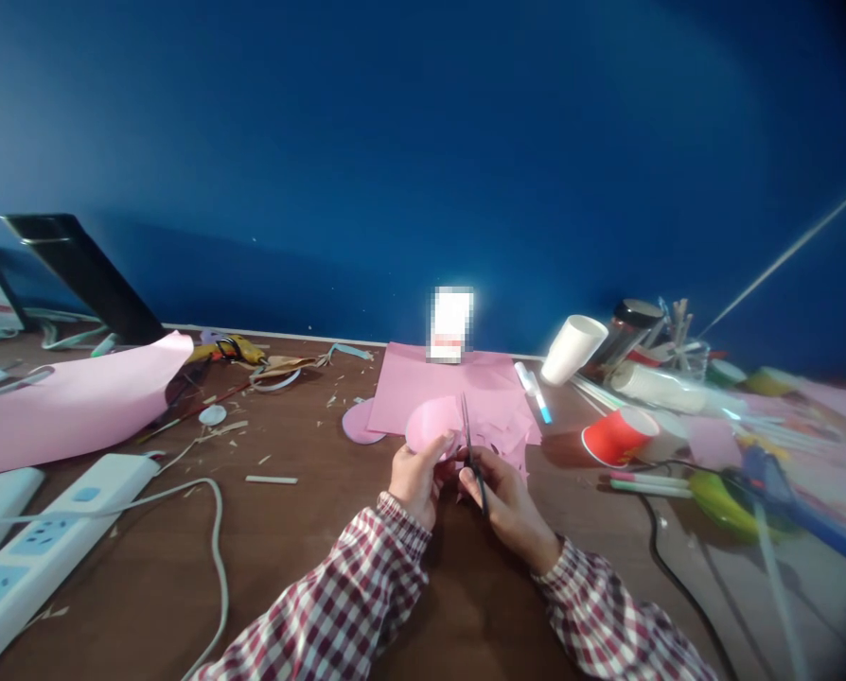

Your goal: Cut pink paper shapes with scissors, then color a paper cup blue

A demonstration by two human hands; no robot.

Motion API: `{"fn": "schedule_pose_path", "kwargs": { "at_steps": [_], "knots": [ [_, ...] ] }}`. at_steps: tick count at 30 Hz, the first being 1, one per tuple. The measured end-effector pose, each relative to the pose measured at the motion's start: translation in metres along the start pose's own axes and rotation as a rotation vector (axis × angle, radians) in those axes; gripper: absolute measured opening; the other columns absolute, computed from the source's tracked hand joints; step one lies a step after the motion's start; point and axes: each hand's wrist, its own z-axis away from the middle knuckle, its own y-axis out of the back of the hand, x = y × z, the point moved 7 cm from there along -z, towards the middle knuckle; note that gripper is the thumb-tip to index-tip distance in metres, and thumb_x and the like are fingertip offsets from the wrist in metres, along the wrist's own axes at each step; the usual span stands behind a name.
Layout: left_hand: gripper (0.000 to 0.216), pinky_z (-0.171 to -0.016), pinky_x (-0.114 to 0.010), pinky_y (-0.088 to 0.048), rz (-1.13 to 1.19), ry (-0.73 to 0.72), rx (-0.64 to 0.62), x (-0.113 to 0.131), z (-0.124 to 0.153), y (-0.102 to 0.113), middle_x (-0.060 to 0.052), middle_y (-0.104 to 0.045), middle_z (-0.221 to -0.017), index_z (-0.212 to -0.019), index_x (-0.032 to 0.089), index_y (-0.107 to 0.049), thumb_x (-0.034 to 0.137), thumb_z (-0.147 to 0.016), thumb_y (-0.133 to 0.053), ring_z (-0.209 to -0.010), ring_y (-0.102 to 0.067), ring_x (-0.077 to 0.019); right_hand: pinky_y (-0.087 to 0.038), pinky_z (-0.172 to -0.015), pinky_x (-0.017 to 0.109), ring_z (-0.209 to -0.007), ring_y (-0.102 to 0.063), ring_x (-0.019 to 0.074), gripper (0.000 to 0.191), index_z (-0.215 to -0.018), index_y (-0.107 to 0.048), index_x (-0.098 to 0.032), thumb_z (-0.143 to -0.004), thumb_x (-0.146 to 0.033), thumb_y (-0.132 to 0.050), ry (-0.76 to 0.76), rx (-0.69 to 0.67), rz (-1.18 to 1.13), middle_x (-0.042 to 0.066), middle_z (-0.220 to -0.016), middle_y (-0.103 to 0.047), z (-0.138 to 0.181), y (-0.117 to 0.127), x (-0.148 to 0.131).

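My left hand [417, 478] pinches a rounded piece of pink paper [430, 421] between thumb and fingers. In my right hand [509, 501] is a pair of dark-handled scissors [474, 463], with the blades pointing away from me along the right edge of that piece. Whether the blades touch the paper I cannot tell. Beneath and beyond both hands lies a large pink sheet [451, 378], with pink paper scraps [512, 440] over its right front part. A cut pink paper round [362, 423] rests at the sheet's left edge.
A white power strip [61, 558] with a cable and a curled pink sheet [75, 402] lie on the left. To the right are a white paper cup [573, 348], a red cup [618, 437], markers [535, 392] and a yellow-green object [725, 509]. A blue wall rises behind.
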Motion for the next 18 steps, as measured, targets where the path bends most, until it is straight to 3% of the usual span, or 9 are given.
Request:
{"fn": "schedule_pose_path", "kwargs": {
  "at_steps": [18],
  "knots": [
    [0.033,-0.042,-0.023,-0.046,-0.047,0.001,0.002,-0.0026,-0.0016,0.0018,-0.006,-0.063,-0.06,-0.078,0.006,-0.062,0.021,-0.054,-0.078,-0.048,-0.058,-0.0135,-0.04,-0.056,0.022,-0.062,-0.047,0.0115,0.022,-0.102,-0.056,-0.018,-0.089,-0.034,-0.051,0.036,-0.069,0.028,-0.001,-0.069,-0.052,0.0005,-0.0035,-0.0058]
  ]
}}
